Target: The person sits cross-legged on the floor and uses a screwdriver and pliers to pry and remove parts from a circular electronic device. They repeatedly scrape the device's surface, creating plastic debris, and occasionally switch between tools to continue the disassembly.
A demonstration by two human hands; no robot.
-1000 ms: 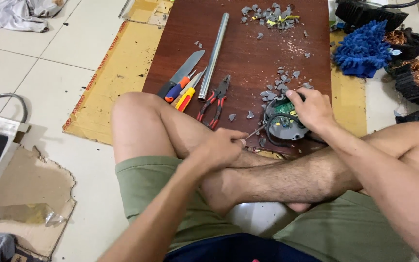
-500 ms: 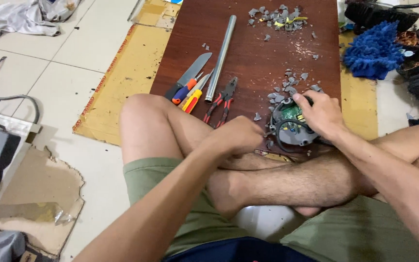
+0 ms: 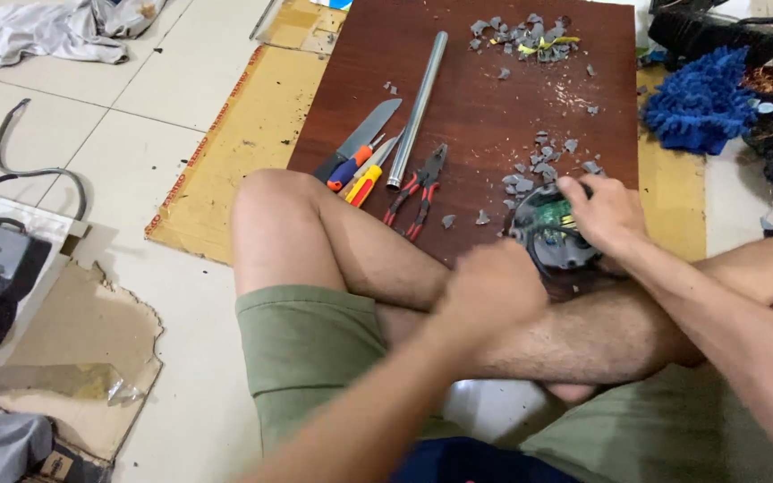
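Round part: a dark, round device (image 3: 552, 234) with green inside lies on the near edge of the brown board (image 3: 485, 107), just beyond the person's crossed legs.
Right hand: the right hand (image 3: 603, 215) curls over the far side of the round device, fingers closed on its rim.
Left hand: the left hand (image 3: 492, 288) is clenched just beside the device's near side; it is blurred, so what it holds, if anything, cannot be told.
Fragments: grey broken pieces (image 3: 543, 164) lie scattered just beyond the device, with a second heap (image 3: 521, 36) at the board's far end.
Tools: red-handled pliers (image 3: 416, 190) lie left of the device; next to them a metal tube (image 3: 417, 107), a knife (image 3: 360, 139) and screwdrivers (image 3: 361, 174).
Surroundings: a blue mop head (image 3: 700, 98) lies right of the board, and cardboard (image 3: 216, 152) sits under it on the tiled floor (image 3: 91, 125).
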